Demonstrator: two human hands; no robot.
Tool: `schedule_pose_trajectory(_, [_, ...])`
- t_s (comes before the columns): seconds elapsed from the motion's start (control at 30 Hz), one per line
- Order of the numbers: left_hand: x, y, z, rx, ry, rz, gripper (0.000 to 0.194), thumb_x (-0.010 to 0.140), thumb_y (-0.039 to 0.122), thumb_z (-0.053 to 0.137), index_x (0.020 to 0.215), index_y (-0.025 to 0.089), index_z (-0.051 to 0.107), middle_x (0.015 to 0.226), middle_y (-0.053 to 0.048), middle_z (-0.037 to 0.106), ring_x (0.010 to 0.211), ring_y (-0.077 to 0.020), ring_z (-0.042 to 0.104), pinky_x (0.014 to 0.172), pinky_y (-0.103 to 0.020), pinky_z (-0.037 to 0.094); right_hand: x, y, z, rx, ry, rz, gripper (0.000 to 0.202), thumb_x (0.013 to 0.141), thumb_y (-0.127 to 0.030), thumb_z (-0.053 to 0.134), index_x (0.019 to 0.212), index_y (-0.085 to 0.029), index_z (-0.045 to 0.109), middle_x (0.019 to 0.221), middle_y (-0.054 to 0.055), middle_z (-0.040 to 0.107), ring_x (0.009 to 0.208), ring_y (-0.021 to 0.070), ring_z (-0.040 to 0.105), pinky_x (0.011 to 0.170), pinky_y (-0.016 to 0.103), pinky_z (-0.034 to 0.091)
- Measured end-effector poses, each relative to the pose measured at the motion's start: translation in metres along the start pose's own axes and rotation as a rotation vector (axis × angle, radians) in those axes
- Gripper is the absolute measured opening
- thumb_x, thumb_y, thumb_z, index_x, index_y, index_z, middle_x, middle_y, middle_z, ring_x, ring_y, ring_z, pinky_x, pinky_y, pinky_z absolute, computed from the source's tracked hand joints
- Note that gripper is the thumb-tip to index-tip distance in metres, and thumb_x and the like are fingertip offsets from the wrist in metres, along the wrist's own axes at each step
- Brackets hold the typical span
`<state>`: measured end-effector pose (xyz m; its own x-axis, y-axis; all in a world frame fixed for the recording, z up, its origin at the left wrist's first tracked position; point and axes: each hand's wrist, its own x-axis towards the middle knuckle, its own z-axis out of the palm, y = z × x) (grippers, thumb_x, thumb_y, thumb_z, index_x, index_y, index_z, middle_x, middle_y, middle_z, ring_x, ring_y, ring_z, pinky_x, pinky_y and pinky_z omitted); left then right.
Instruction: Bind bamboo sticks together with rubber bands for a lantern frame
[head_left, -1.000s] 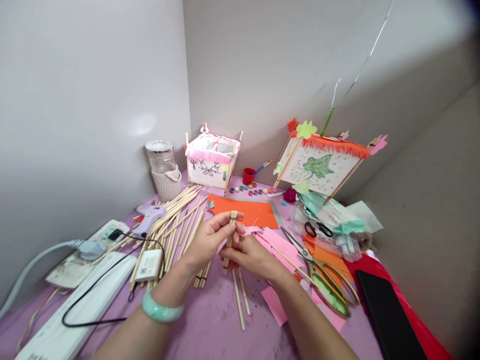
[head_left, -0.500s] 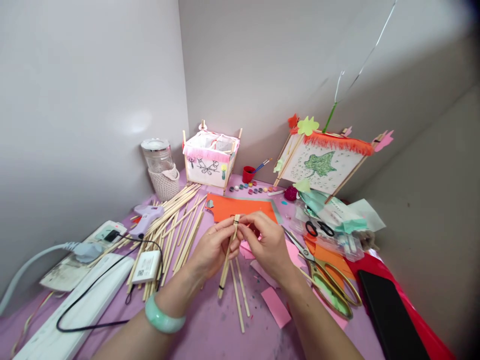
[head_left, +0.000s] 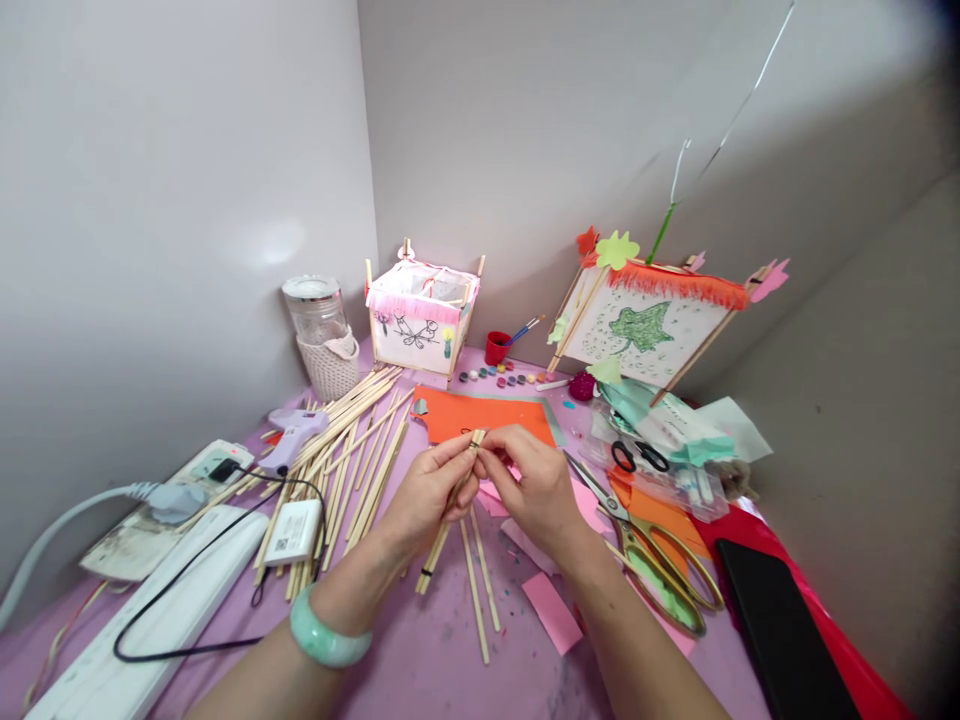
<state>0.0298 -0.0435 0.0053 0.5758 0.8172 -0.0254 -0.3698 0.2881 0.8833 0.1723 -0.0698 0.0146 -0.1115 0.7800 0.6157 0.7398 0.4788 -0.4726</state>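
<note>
My left hand, with a jade-green bangle on its wrist, is closed around a small bundle of wooden sticks. Black ties bind the bundle near both ends, and my fingers hide its middle. At the upper end, the thumb and fingertips of my right hand pinch at the black tie; the exact grip is partly covered. Two loose sticks lie on the purple tabletop below my hands. Behind my fingers is an orange sheet.
Many sticks, a lilac glue gun and a power strip lie left. Gold-handled scissors, pink paper and a black phone-like slab lie right. Two decorated stick-frame lanterns, one pink-trimmed, one orange-fringed, stand behind.
The lower end of the stick bundle has swung left and slightly up, so the bundle slants more. Both hands stay at its upper end.
</note>
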Motion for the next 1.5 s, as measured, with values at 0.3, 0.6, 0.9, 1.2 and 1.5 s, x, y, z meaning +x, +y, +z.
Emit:
schedule_pose_trajectory(0.3, [-0.0011, -0.0016, 0.0027, 0.039, 0.042, 0.024, 0.024, 0.083, 0.025, 0.047, 0.099, 0.014, 0.06, 0.049, 0.006, 0.035, 0.042, -0.0064, 0.023, 0.038, -0.02, 0.015, -0.0001, -0.0074, 0.0044, -0.131, 0.043, -0.016, 0.01, 0.087, -0.017, 0.049, 0.084, -0.016, 0.058, 0.078, 0.005, 0.064, 0.069, 0.0147, 0.061, 0.063, 0.025, 0.045])
schedule_pose_trajectory(0.6, [-0.0003, -0.0017, 0.0006, -0.049, 0.045, -0.002, 0.037, 0.078, 0.032, 0.061, 0.11, 0.013, 0.062, 0.053, 0.005, 0.036, 0.046, -0.0051, 0.026, 0.041, -0.018, 0.015, -0.0008, -0.0094, 0.0032, -0.111, 0.069, -0.011, 0.013, 0.086, -0.017, 0.051, 0.097, -0.015, 0.058, 0.087, 0.007, 0.067, 0.076, 0.0165, 0.064, 0.067, 0.026, 0.048])
schedule_pose_trajectory(0.9, [0.0005, -0.0078, -0.002, -0.035, 0.039, -0.007, 0.042, 0.078, 0.035, 0.065, 0.115, 0.016, 0.062, 0.054, 0.005, 0.035, 0.046, -0.0039, 0.024, 0.04, -0.017, 0.015, -0.0022, -0.0049, 0.0088, -0.105, 0.103, 0.029, 0.01, 0.087, -0.017, 0.049, 0.085, -0.017, 0.059, 0.078, 0.006, 0.067, 0.07, 0.0156, 0.063, 0.064, 0.026, 0.047])
schedule_pose_trajectory(1.2, [-0.001, -0.0007, 0.0012, -0.06, 0.089, -0.042, 0.058, 0.068, 0.032, 0.074, 0.121, 0.014, 0.06, 0.058, 0.005, 0.04, 0.046, -0.0028, 0.029, 0.039, -0.017, 0.017, -0.0009, -0.005, 0.0023, 0.011, 0.048, 0.075, 0.008, 0.087, -0.02, 0.051, 0.091, -0.018, 0.058, 0.081, 0.005, 0.068, 0.07, 0.0157, 0.065, 0.064, 0.026, 0.049])
schedule_pose_trajectory(1.5, [-0.001, 0.0005, 0.0034, -0.067, 0.151, 0.008, 0.051, 0.068, 0.028, 0.075, 0.116, 0.017, 0.062, 0.062, 0.005, 0.047, 0.044, -0.0012, 0.033, 0.037, -0.015, 0.025, 0.0003, -0.0027, 0.0009, 0.189, 0.013, 0.123, 0.011, 0.088, -0.019, 0.05, 0.096, -0.019, 0.057, 0.086, 0.004, 0.068, 0.076, 0.0157, 0.065, 0.069, 0.027, 0.051])
